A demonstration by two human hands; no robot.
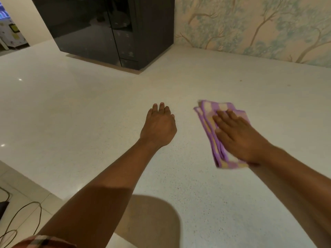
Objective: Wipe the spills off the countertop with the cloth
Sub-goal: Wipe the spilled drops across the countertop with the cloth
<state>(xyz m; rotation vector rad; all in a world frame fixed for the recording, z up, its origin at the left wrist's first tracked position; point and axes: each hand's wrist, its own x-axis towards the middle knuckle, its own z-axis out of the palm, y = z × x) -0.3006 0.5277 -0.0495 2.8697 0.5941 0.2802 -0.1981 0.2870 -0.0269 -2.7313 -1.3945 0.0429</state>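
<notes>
A pale speckled countertop (206, 83) fills your view, running back to a wall papered with soft green trees (259, 27).

Your right hand (238, 136) lies flat with its fingers spread loosely, pressing palm-down on the cloth (208, 120); it grips nothing, only holds the fabric against the stone. The cloth is a folded purple-and-cream checked one, lying at about 2 o'clock from the middle of the view, its far corner poking out beyond your fingertips and its near end showing under your wrist. Its edges look smeared, perhaps from motion, so the folds are hard to count.

Your left hand (159, 126) sits at about 12 o'clock of centre, well apart from the cloth, empty, fingers curled slightly and close together, seeming to rest on the counter. Whether the palm actually touches the surface, you cannot tell from this angle.

Farther out, at 11 o'clock, a glossy black appliance (107, 31) stands on the counter against the back. A couple of small dark specks (240, 80) lie on the stone at 1 o'clock, beyond the cloth. At 7 o'clock a dark cable (34, 217) loops over the tiled floor (23, 196), and a plaid sleeve (44, 242) edges the bottom.
</notes>
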